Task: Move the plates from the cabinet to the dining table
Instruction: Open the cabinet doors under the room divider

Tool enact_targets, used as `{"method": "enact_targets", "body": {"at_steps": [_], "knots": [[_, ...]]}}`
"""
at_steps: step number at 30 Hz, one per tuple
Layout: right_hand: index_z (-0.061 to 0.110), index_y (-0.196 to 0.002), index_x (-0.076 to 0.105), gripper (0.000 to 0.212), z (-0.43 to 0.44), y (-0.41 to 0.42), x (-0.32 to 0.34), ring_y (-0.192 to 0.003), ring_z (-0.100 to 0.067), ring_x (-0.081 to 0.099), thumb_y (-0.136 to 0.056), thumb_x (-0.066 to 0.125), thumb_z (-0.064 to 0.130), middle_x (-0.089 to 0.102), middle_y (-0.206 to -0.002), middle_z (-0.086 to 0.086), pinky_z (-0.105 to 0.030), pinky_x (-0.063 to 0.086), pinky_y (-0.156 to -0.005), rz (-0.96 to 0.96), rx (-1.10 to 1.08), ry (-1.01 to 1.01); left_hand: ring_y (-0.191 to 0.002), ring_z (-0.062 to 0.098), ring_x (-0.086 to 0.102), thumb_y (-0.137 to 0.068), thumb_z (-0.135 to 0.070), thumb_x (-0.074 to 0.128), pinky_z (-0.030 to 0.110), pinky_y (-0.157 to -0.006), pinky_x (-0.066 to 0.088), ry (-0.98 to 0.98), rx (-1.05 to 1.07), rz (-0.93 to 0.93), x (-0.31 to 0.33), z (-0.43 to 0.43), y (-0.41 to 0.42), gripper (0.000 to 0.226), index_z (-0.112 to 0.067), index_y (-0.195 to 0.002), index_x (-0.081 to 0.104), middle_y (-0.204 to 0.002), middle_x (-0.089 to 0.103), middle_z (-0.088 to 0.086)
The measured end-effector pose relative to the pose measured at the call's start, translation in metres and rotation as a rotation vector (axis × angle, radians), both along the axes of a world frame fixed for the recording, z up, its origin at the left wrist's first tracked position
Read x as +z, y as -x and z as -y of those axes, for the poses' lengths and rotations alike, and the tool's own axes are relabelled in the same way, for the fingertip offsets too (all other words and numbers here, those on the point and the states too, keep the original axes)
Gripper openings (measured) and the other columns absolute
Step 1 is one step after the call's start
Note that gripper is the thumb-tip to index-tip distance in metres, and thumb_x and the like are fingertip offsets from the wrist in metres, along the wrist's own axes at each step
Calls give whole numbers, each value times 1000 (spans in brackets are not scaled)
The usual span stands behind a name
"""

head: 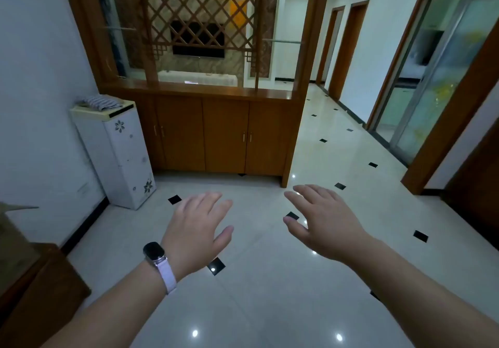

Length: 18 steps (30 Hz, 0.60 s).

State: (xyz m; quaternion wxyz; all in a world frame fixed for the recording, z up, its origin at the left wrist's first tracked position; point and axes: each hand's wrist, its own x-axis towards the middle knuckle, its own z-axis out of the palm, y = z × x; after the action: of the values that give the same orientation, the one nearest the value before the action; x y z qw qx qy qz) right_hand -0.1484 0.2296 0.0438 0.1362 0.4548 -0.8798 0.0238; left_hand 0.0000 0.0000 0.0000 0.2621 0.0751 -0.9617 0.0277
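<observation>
Both hands empty and out front over the floor (270, 307), palms down. Left hand (198, 230) with fingers spread, grip released, nothing held; watch (154, 253) on that wrist. Right hand (324, 224) likewise open, grip released, thumb apart from the fingers. Neither touching anything. Probably held forward and loose as a ready pose for reaching door handles, not for carrying.

Cabinet (224, 137) straight ahead, well apart from the hands, under the lattice screen (199, 10). All four doors shut; handles (247, 137) paired at the door seams, so one hand per door would have suited. Plates not visible: presumably behind those doors, which compartment impossible to tell. Dining table not clearly in view either; dark wood edge at lower left (32, 280) too cropped to identify.

White floral unit (118, 153) just left of the cabinet, against the wall, striped cloth (100, 102) on top; close enough to crowd the leftmost door's swing, by the look of it.

Judged stage: very start, approach only, nothing moved yet. Next need: close in, open a door, find the plates.
</observation>
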Motion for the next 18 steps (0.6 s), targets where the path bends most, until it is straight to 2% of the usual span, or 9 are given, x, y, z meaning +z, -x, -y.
{"method": "enact_targets", "body": {"at_steps": [5,10,18], "knots": [[22,-134,56,62,34,22,-2,-125,-25,54,-92,29,59,61,-134,-2,-42,43,-103,0,-11,-38,-112,25,56,-84,-47,50,43,-96,42,-34,-10,-16,-1,33,21,47,-19,-121,62,-121,63,4],[23,-133,56,60,60,56,-8,-125,-25,53,-92,32,58,60,-133,-1,-42,42,-103,10,8,-19,-112,24,56,-85,-47,50,43,-97,42,-37,6,-21,-4,59,49,46,-19,-121,61,-121,62,3],[27,-145,41,72,105,145,-27,-139,-21,36,-89,14,64,44,-150,2,-39,28,-114,79,22,-69,-111,23,56,-86,-46,52,42,-97,43,-48,20,35,-11,95,133,46,-19,-123,60,-120,62,2]]}}
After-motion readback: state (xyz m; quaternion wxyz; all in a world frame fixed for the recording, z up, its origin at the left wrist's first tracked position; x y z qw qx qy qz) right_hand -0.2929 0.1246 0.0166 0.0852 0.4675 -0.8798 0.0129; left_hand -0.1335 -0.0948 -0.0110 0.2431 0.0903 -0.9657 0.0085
